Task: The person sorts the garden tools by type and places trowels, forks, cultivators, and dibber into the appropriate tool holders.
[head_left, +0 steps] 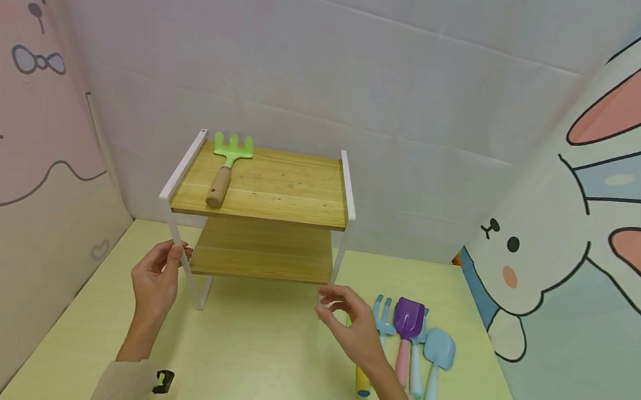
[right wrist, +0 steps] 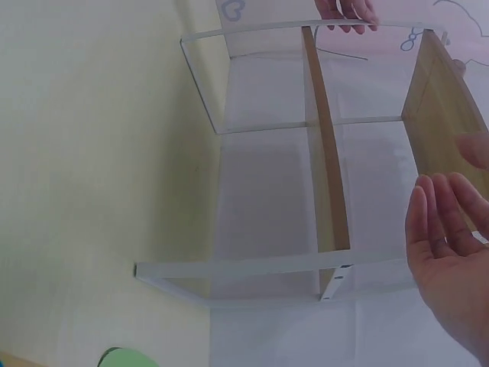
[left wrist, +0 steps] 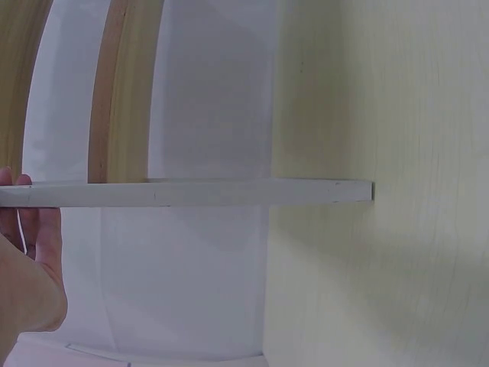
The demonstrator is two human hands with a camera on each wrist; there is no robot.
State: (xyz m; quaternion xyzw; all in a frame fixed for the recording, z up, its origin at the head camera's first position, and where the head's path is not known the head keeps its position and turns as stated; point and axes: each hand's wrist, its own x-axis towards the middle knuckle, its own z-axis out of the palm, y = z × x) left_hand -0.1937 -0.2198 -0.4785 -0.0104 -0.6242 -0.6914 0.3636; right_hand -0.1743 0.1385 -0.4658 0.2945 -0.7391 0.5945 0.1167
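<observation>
A two-tier wooden shelf with white metal side frames stands on the table. My left hand grips its left front upright, thumb at the front and fingers curled behind, between the two boards. Beside the right front upright is my right hand, its fingers loosely bent and nothing held between them and the thumb. On the top board lies a small hand rake with a green three-pronged head and a wooden handle, prongs toward the back.
Right of the shelf, a purple scoop with a pink handle lies among blue forks and a light blue spade. A yellow handle is partly hidden under my right forearm. A white cloth wall closes off the back.
</observation>
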